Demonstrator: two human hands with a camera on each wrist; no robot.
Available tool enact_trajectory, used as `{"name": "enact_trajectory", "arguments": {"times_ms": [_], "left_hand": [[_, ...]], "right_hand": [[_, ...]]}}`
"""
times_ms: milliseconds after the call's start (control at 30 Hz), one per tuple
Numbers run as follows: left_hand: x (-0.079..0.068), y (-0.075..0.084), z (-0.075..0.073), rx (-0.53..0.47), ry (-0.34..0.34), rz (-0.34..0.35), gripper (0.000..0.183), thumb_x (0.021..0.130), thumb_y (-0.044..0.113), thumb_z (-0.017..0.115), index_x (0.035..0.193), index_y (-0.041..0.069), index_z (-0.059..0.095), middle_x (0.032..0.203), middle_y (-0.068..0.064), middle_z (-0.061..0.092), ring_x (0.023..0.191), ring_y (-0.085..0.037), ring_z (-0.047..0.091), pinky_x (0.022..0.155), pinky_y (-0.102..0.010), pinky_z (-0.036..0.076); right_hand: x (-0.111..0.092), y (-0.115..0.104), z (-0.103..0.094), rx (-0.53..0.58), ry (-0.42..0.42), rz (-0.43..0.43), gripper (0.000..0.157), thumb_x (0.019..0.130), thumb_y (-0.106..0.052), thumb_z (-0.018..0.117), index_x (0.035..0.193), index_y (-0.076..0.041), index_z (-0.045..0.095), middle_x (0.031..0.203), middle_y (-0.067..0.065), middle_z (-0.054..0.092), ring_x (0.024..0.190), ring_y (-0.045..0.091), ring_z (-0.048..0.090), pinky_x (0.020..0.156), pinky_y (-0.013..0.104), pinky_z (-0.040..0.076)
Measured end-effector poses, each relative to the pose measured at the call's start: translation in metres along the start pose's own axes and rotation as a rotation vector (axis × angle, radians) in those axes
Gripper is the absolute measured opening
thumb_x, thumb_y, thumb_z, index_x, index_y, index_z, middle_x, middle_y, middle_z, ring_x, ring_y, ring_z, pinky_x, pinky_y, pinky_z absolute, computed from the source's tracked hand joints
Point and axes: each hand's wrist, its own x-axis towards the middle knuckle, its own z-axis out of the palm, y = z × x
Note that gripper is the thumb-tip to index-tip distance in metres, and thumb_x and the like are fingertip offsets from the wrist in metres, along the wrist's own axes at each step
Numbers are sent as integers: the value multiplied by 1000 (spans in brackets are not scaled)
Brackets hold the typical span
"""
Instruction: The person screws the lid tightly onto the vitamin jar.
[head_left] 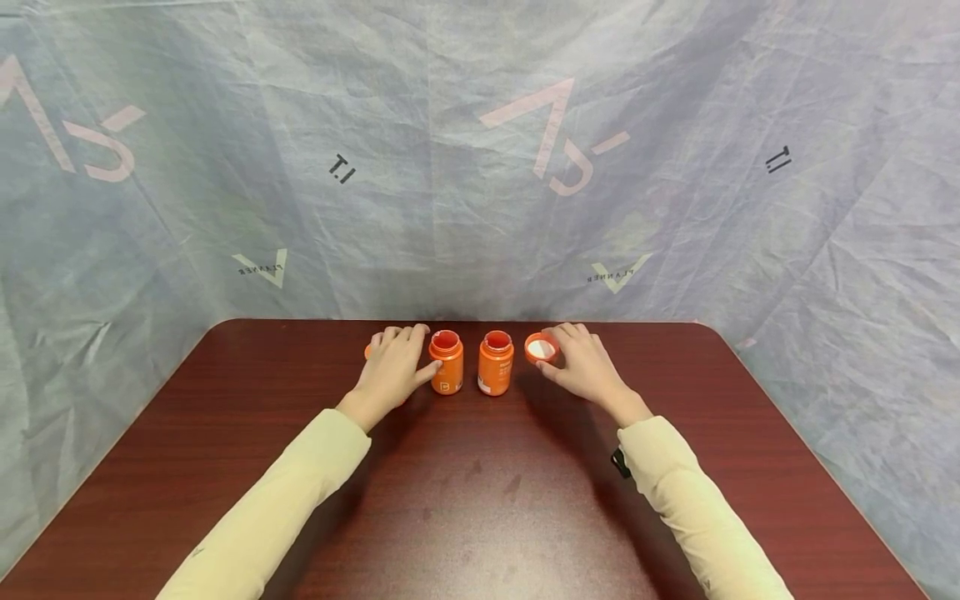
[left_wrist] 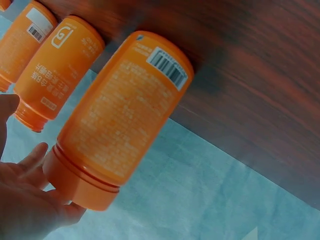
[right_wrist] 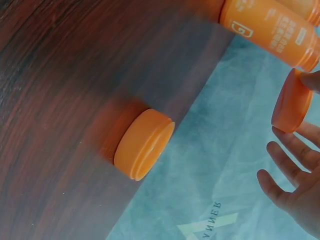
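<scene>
My right hand point(head_left: 581, 358) pinches an orange screw cap point(head_left: 542, 348) between thumb and fingertips, its white inside turned up. Left of it stand two open orange bottles point(head_left: 495, 363) point(head_left: 447, 363), side by side with red inner rims. My left hand point(head_left: 393, 362) is spread, its thumb point(left_wrist: 7, 107) right at the neck of the nearer open bottle. Its other fingers lie behind the cap of a third, capped orange bottle point(left_wrist: 125, 110), mostly hidden by this hand in the head view. A second loose cap point(right_wrist: 145, 145) lies on the table, seen in the right wrist view.
The dark red wooden table point(head_left: 465, 517) ends just behind the bottles. A grey printed cloth point(head_left: 420, 208) hangs beyond it and along both sides. A small black object point(head_left: 621, 462) shows at the right sleeve.
</scene>
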Motion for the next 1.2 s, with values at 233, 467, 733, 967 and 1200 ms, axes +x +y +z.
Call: {"name": "enact_trajectory", "arguments": {"times_ms": [233, 467, 733, 967, 1200], "left_hand": [[4, 4, 4, 27, -10, 11, 51, 84, 41, 62, 118, 6, 45, 107, -10, 61, 103, -34, 49, 89, -47, 33], [7, 6, 6, 9, -43, 1, 58, 85, 41, 60, 127, 4, 42, 116, -11, 59, 107, -34, 48, 93, -48, 32], [9, 7, 8, 9, -41, 0, 58, 86, 41, 59, 128, 4, 43, 119, -10, 59, 109, -34, 48, 96, -49, 29], [9, 7, 10, 1, -25, 8, 54, 85, 39, 61, 124, 4, 46, 112, -10, 61, 105, -33, 49, 94, -48, 30], [8, 7, 10, 8, -19, 19, 50, 85, 41, 61, 118, 6, 48, 105, -7, 63, 102, -31, 50, 94, -46, 30]], "right_hand": [[-1, -3, -2, 11, 18, -14, 47, 76, -30, 70, 116, -7, 58, 109, 9, 58, 101, 29, 49, 81, 45, 39], [-2, -5, -3, 26, 27, -20, 48, 76, -28, 71, 116, -5, 58, 109, 10, 58, 100, 29, 49, 81, 45, 38], [-4, -5, -1, 58, 17, -9, 49, 77, -28, 70, 119, -6, 57, 112, 10, 57, 102, 28, 48, 83, 45, 38], [-6, -6, 1, 65, 37, -24, 49, 77, -30, 69, 119, -7, 57, 112, 9, 56, 101, 27, 48, 82, 43, 37], [-7, -9, 0, 76, 59, -46, 48, 77, -30, 70, 118, -9, 57, 111, 8, 56, 102, 26, 48, 81, 43, 38]]}}
